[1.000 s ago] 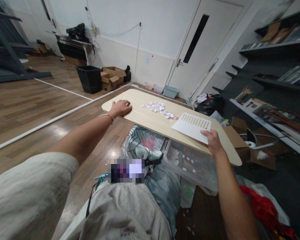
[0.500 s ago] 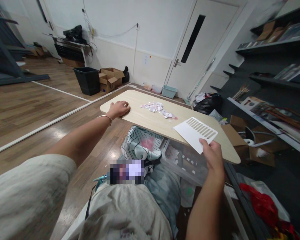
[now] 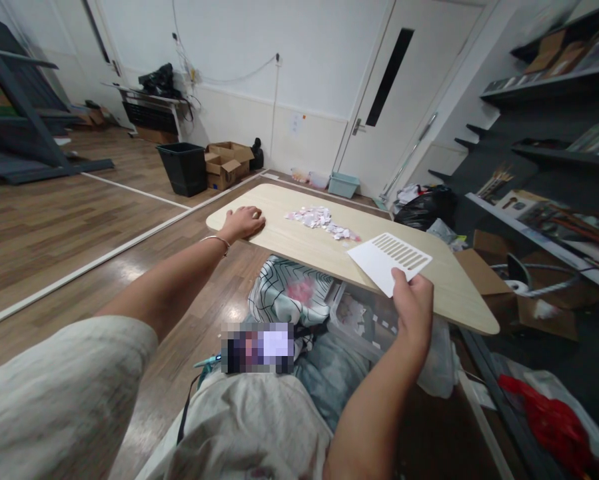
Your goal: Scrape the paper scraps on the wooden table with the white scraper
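At our pale tabletop's (image 3: 456, 293) near edge is the slotted white scraper (image 3: 378, 267), pinched between our right hand's (image 3: 415, 300) thumb and fingers. It should be light, thin, slick; the solid margin suits gripping. Our left hand (image 3: 242, 223) rests palm-down, fingers loosely parted. Paper scraps (image 3: 315, 217) lie beyond.

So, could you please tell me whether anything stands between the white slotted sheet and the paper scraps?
Nothing visible does; tabletop lies between the white sheet, held in the right hand, and the paper scraps.
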{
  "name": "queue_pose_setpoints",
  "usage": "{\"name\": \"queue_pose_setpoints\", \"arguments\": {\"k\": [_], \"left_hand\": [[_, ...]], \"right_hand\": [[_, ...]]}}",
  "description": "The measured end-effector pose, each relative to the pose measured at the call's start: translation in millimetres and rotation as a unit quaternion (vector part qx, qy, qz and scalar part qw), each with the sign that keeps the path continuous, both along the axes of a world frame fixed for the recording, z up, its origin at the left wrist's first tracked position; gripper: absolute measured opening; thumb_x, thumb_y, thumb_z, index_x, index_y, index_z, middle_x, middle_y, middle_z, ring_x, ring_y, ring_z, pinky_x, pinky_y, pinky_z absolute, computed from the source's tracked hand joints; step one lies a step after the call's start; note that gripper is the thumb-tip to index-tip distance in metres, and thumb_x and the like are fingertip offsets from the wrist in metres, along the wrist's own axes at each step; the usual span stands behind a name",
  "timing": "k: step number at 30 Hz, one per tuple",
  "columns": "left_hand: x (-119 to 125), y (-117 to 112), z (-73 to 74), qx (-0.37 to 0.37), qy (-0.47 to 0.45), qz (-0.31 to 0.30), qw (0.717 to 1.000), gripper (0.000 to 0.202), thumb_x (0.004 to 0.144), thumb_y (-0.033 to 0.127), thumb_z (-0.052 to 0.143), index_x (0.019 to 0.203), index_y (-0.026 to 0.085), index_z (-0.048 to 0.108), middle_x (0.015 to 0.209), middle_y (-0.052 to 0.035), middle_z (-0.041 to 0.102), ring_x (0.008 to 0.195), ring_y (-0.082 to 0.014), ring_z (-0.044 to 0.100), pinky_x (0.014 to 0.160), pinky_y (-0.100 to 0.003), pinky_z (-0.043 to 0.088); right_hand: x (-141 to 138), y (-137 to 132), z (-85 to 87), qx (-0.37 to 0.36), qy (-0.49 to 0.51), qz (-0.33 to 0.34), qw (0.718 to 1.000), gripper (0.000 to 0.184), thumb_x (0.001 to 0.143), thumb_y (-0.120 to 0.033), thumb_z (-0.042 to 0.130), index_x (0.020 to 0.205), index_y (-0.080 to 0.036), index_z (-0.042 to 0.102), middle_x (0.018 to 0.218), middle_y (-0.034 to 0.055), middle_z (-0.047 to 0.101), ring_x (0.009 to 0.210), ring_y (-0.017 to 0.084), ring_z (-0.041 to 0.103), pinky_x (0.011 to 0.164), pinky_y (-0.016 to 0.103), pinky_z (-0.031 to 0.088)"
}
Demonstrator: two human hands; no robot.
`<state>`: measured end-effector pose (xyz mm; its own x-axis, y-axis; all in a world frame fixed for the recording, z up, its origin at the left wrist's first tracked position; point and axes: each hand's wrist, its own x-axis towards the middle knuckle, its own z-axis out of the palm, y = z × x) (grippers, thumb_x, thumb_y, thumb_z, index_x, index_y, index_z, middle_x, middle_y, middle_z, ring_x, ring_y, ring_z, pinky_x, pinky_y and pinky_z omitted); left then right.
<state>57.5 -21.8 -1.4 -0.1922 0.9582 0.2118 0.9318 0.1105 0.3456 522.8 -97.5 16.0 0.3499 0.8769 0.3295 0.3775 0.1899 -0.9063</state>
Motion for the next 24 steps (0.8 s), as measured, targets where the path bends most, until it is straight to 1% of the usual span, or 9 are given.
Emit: {"name": "queue_pose_setpoints", "arguments": {"k": [3, 6, 8, 12, 14, 16, 21, 23, 24], "left_hand": [[-0.2, -0.2, 1.1, -0.007, 0.008, 0.006, 1.000, 0.053, 0.110, 0.051, 0.051, 0.146, 0.026, 0.082, 0.173, -0.0172, 0.073, 0.160, -0.0455, 0.062, 0.126, -0.070, 0.046], [-1.9, 1.1, -0.5, -0.002, 0.006, 0.003, 1.000, 0.057, 0.109, 0.053, 0.052, 0.148, 0.024, 0.082, 0.173, -0.0187, 0.073, 0.161, -0.0461, 0.061, 0.126, -0.071, 0.045], [-3.8, 3.1, -3.6, 0.009, -0.003, -0.008, 1.000, 0.067, 0.108, 0.061, 0.047, 0.146, 0.018, 0.083, 0.169, -0.0216, 0.075, 0.159, -0.0480, 0.062, 0.124, -0.074, 0.044], [-6.8, 7.9, -10.5, 0.036, -0.018, -0.019, 0.999, 0.103, 0.100, 0.087, 0.026, 0.136, 0.011, 0.086, 0.158, -0.0254, 0.078, 0.154, -0.0538, 0.062, 0.114, -0.080, 0.041], [-7.3, 8.9, -11.9, 0.042, -0.020, -0.020, 0.999, 0.108, 0.097, 0.090, 0.024, 0.136, 0.011, 0.086, 0.159, -0.0256, 0.078, 0.154, -0.0551, 0.062, 0.113, -0.081, 0.041], [-7.4, 8.6, -11.1, 0.037, -0.019, -0.019, 0.999, 0.101, 0.099, 0.086, 0.030, 0.138, 0.012, 0.086, 0.161, -0.0253, 0.077, 0.155, -0.0541, 0.062, 0.114, -0.079, 0.041], [-4.7, 4.3, -3.6, 0.005, -0.003, -0.003, 1.000, 0.063, 0.106, 0.059, 0.049, 0.143, 0.021, 0.084, 0.170, -0.0208, 0.075, 0.159, -0.0499, 0.062, 0.122, -0.073, 0.045], [-2.1, 2.3, -0.4, -0.004, 0.003, 0.004, 1.000, 0.056, 0.107, 0.053, 0.051, 0.143, 0.025, 0.083, 0.172, -0.0184, 0.074, 0.160, -0.0480, 0.061, 0.125, -0.072, 0.046], [-0.7, 1.3, 1.0, -0.007, 0.005, 0.006, 1.000, 0.054, 0.108, 0.051, 0.052, 0.144, 0.026, 0.083, 0.172, -0.0173, 0.074, 0.161, -0.0471, 0.061, 0.126, -0.071, 0.046]], "right_hand": [[-6.2, -5.5, -4.0, -0.026, -0.005, -0.005, 1.000, 0.034, 0.076, -0.056, 0.074, 0.087, -0.024, 0.079, 0.100, 0.0169, 0.090, 0.102, 0.040, 0.085, 0.096, 0.047, 0.068], [-12.6, -12.3, -1.8, -0.029, 0.009, 0.032, 0.999, 0.036, 0.076, -0.056, 0.074, 0.089, -0.023, 0.080, 0.100, 0.0141, 0.091, 0.102, 0.039, 0.086, 0.093, 0.045, 0.068], [-15.1, -15.5, 1.2, -0.015, 0.024, 0.045, 0.999, 0.039, 0.077, -0.056, 0.075, 0.094, -0.022, 0.083, 0.104, 0.0125, 0.092, 0.106, 0.037, 0.086, 0.093, 0.042, 0.069], [-14.7, -15.2, 3.1, -0.002, 0.030, 0.022, 0.999, 0.043, 0.079, -0.056, 0.072, 0.099, -0.020, 0.084, 0.110, 0.0147, 0.092, 0.108, 0.036, 0.085, 0.095, 0.041, 0.069], [-13.5, -13.1, 1.7, -0.009, 0.020, 0.021, 1.000, 0.042, 0.078, -0.056, 0.072, 0.096, -0.020, 0.082, 0.108, 0.0151, 0.092, 0.107, 0.037, 0.085, 0.097, 0.043, 0.069], [-13.4, -11.6, 0.4, -0.012, 0.013, 0.025, 1.000, 0.041, 0.077, -0.057, 0.072, 0.093, -0.021, 0.081, 0.107, 0.0152, 0.091, 0.107, 0.037, 0.084, 0.099, 0.044, 0.068], [-18.6, -12.9, 1.4, 0.001, 0.033, 0.041, 0.999, 0.042, 0.077, -0.058, 0.073, 0.095, -0.021, 0.081, 0.108, 0.0157, 0.091, 0.107, 0.037, 0.083, 0.093, 0.043, 0.069], [-18.8, -15.1, 3.0, -0.001, 0.026, 0.046, 0.999, 0.039, 0.077, -0.056, 0.073, 0.091, -0.020, 0.081, 0.101, 0.0138, 0.090, 0.102, 0.034, 0.081, 0.088, 0.040, 0.067], [-17.6, -16.8, 4.0, -0.011, 0.017, 0.047, 0.999, 0.037, 0.077, -0.056, 0.072, 0.087, -0.021, 0.079, 0.093, 0.0122, 0.087, 0.094, 0.032, 0.080, 0.081, 0.038, 0.066]]}}
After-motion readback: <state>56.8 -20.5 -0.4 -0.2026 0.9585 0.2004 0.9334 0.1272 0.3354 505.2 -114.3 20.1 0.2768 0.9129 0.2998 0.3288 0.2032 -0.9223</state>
